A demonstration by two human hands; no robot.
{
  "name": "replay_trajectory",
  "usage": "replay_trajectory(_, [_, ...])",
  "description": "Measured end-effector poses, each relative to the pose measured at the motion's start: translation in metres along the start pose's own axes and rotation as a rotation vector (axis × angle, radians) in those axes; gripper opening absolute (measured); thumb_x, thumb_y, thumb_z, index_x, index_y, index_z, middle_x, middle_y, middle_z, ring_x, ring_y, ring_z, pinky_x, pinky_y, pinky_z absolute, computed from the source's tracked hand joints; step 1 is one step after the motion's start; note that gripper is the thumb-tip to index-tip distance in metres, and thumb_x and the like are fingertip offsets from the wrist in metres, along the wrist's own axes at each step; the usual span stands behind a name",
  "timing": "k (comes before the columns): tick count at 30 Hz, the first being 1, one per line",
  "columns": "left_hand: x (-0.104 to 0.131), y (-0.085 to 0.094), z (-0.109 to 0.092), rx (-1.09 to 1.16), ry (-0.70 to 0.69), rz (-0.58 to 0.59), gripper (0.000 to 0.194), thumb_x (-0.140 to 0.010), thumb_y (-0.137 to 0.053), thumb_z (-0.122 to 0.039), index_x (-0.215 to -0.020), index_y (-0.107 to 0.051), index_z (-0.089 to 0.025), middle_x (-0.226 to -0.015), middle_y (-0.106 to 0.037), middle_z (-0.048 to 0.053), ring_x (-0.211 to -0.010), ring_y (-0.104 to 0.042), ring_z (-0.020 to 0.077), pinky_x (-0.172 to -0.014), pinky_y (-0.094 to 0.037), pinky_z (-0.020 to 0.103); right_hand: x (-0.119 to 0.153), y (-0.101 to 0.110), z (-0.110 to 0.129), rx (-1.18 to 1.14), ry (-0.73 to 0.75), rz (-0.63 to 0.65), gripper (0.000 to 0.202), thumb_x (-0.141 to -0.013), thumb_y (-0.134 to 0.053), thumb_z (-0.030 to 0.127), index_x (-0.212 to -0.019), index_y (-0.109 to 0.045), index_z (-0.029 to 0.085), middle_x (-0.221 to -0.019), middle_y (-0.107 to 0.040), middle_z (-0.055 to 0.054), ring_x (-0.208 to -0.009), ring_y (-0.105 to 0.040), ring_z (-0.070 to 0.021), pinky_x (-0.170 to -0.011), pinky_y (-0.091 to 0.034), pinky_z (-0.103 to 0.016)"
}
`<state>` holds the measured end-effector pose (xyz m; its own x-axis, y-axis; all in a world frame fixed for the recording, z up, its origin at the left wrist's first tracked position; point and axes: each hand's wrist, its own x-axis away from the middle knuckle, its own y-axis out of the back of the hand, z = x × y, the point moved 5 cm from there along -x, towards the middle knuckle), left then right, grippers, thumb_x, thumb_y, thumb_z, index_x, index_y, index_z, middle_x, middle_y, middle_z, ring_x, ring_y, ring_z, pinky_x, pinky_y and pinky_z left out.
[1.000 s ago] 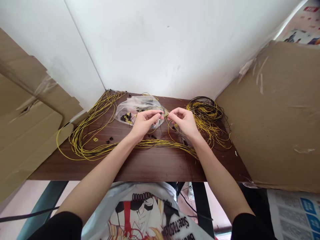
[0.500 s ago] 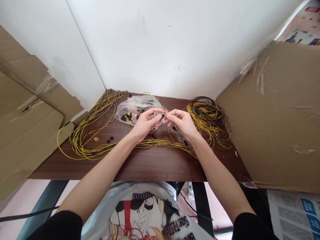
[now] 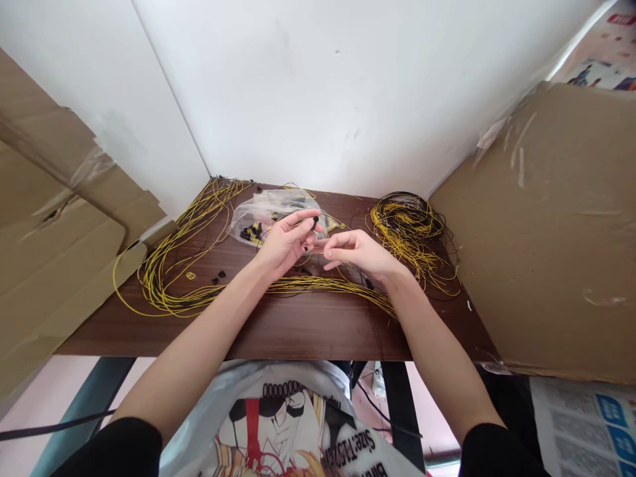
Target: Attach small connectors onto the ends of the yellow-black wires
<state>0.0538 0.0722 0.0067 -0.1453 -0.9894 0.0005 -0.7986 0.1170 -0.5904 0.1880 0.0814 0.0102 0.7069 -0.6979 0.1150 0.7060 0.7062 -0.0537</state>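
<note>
A small black connector [image 3: 315, 220] is pinched between the thumb and forefinger of my left hand [image 3: 282, 246]. My right hand [image 3: 360, 254] is just to the right and slightly lower. Its thumb and forefinger are brought together, and whatever lies between them is too small to make out. Behind my left hand, a clear plastic bag [image 3: 243, 215] holds black and yellow small parts. A bundle of yellow and black wires [image 3: 318, 285] runs across the table beneath both wrists and loops at the left.
A coil of yellow and black wire [image 3: 407, 222] lies at the back right. Loose black pieces [image 3: 221, 274] and a yellow piece [image 3: 191, 275] rest on the brown table [image 3: 308, 331]. Cardboard stands on the left [image 3: 74, 199] and right [image 3: 551, 232], with a white wall [image 3: 322, 99] behind.
My right hand has drawn back a little, down toward me and away from the connector. The left hand has shifted slightly left, keeping the connector, which now shows more clearly.
</note>
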Motion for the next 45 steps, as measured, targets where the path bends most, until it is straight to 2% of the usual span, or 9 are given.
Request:
replay_trajectory(6, [0.0,-0.003,0.004,0.073,0.072,0.073,0.032,-0.068,-0.077,-0.02,-0.098,-0.069,-0.012,-0.075,-0.063,0.001,-0.056,-0.049,0.0034,-0.051,-0.04,0.015,-0.005,0.011,-0.002,-0.038,0.091,-0.174,0.019,-0.068,-0.075,0.035,-0.072,-0.068,0.017,-0.105,-0.069,-0.007,-0.108,-0.062,-0.0229,-0.08,-0.057,-0.033])
replay_trajectory(16, [0.001,-0.004,0.004,0.048,0.055,0.057,0.024,-0.065,-0.079,-0.017,-0.087,-0.07,-0.012,-0.095,-0.067,0.006,-0.075,-0.058,0.0074,-0.063,-0.044,0.018,-0.009,0.023,-0.005,-0.234,0.099,-0.355,0.023,-0.064,-0.078,0.034,-0.073,-0.067,0.017,-0.101,-0.072,-0.007,-0.086,-0.068,-0.0156,-0.066,-0.054,-0.022])
replay_trajectory(20, [0.001,-0.002,0.005,0.047,0.056,0.066,0.025,-0.065,-0.079,-0.018,-0.088,-0.069,-0.014,-0.089,-0.066,0.004,-0.078,-0.059,0.0082,-0.071,-0.046,0.021,-0.009,0.026,-0.006,-0.278,0.1,-0.39,0.021,-0.065,-0.077,0.032,-0.075,-0.066,0.017,-0.101,-0.072,-0.006,-0.082,-0.068,-0.0129,-0.068,-0.053,-0.021])
replay_trajectory(26, [0.005,-0.005,0.01,0.022,0.166,0.15,0.024,-0.067,-0.079,-0.021,-0.088,-0.068,-0.017,-0.076,-0.06,0.001,-0.067,-0.055,0.0072,-0.063,-0.045,0.02,-0.007,0.029,-0.003,-0.314,0.11,-0.439,0.021,-0.064,-0.077,0.033,-0.071,-0.064,0.018,-0.098,-0.072,-0.006,-0.083,-0.068,-0.0138,-0.069,-0.053,-0.022])
replay_trajectory(29, [0.006,-0.008,0.01,0.003,0.166,0.19,0.022,-0.069,-0.077,-0.021,-0.088,-0.069,-0.014,-0.075,-0.059,0.001,-0.063,-0.054,0.0061,-0.058,-0.043,0.019,-0.006,0.03,-0.001,-0.265,0.146,-0.474,0.021,-0.063,-0.076,0.033,-0.071,-0.065,0.017,-0.092,-0.072,-0.005,-0.079,-0.068,-0.013,-0.065,-0.051,-0.021])
replay_trajectory(32, [0.006,-0.007,0.008,-0.023,0.146,0.169,0.022,-0.07,-0.076,-0.02,-0.089,-0.069,-0.013,-0.078,-0.062,0.003,-0.067,-0.057,0.0076,-0.061,-0.045,0.02,-0.005,0.029,0.003,-0.154,0.202,-0.498,0.02,-0.064,-0.076,0.032,-0.07,-0.065,0.016,-0.078,-0.07,-0.004,-0.069,-0.065,-0.0117,-0.058,-0.048,-0.021])
replay_trajectory(35, [0.005,-0.006,0.009,-0.062,0.135,0.151,0.022,-0.07,-0.075,-0.021,-0.09,-0.07,-0.013,-0.084,-0.065,0.006,-0.074,-0.06,0.0103,-0.065,-0.047,0.022,-0.005,0.025,0.006,-0.061,0.228,-0.471,0.019,-0.066,-0.074,0.033,-0.07,-0.065,0.017,-0.069,-0.068,-0.002,-0.062,-0.061,-0.0113,-0.054,-0.046,-0.023])
replay_trajectory(38, [0.004,-0.006,0.009,-0.103,0.117,0.151,0.023,-0.072,-0.074,-0.021,-0.092,-0.07,-0.011,-0.078,-0.063,0.004,-0.068,-0.058,0.0081,-0.062,-0.046,0.02,-0.004,0.022,0.009,0.008,0.248,-0.452,0.018,-0.068,-0.071,0.034,-0.069,-0.064,0.017,-0.065,-0.066,-0.002,-0.06,-0.059,-0.0111,-0.053,-0.045,-0.023])
replay_trajectory(45, [0.004,-0.003,0.004,-0.197,0.015,0.008,0.021,-0.073,-0.072,-0.024,-0.084,-0.058,-0.013,-0.066,-0.062,0.001,-0.055,-0.054,0.0064,-0.051,-0.04,0.018,-0.003,0.017,0.01,0.15,0.248,-0.441,0.012,-0.069,-0.068,0.028,-0.065,-0.062,0.017,-0.062,-0.065,-0.001,-0.056,-0.056,-0.0101,-0.052,-0.045,-0.023])
